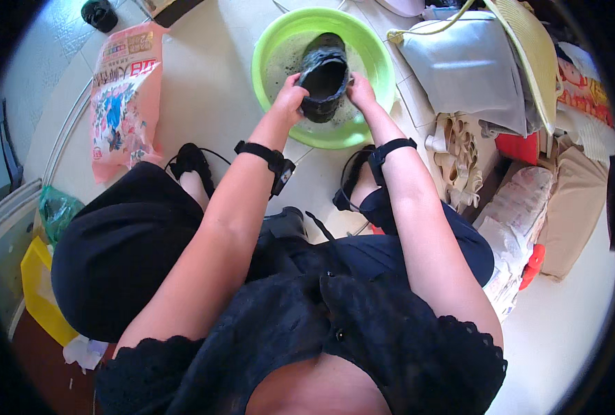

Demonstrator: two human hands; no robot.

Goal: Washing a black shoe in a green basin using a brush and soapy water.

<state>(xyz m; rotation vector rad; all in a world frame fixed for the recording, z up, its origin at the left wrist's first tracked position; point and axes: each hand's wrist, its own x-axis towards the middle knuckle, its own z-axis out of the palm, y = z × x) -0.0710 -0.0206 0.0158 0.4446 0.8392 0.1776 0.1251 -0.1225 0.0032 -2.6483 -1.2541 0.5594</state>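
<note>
A wet black shoe is held over a light-green basin, its opening turned up toward me and its toe pointing away. My left hand grips the left side of the opening, with the thumb near the rim. On the opposite side, my right hand is closed around the edge; its fingertips are partly hidden. Whitish suds and cloudy water lie in the basin below the shoe.
To the left lies a pink printed bag, with a green plastic bag and a yellow object nearer. Light-coloured sandals, a grey bag and a brown box crowd the right. A dark shoe sits far left.
</note>
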